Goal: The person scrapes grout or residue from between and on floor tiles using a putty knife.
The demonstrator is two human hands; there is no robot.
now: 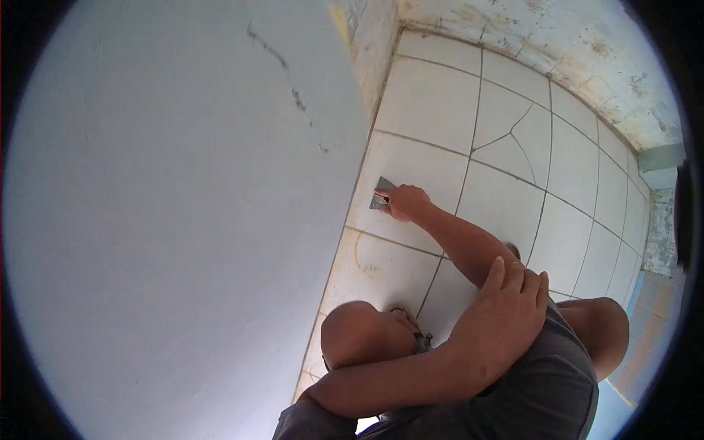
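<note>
My right hand (405, 202) is closed on a putty knife (386, 182) with a grey metal blade, low over the white tiled floor (418, 158) near the foot of the wall. Part of the blade shows on both sides of my fingers; the handle is mostly hidden in my grip. My left arm crosses in front of my body, and my left hand (506, 304) lies on my right upper arm with its fingers stretched out. My bent knees (363, 334) show below, with a foot (402, 315) on the tiles between them.
A pale grey wall (183, 220) with a dark crack-like mark (282, 66) fills the left side. One floor tile has branching cracks (511, 133). At the back stands a stained, peeling wall (587, 44). An orange smear (358, 253) marks a nearer tile.
</note>
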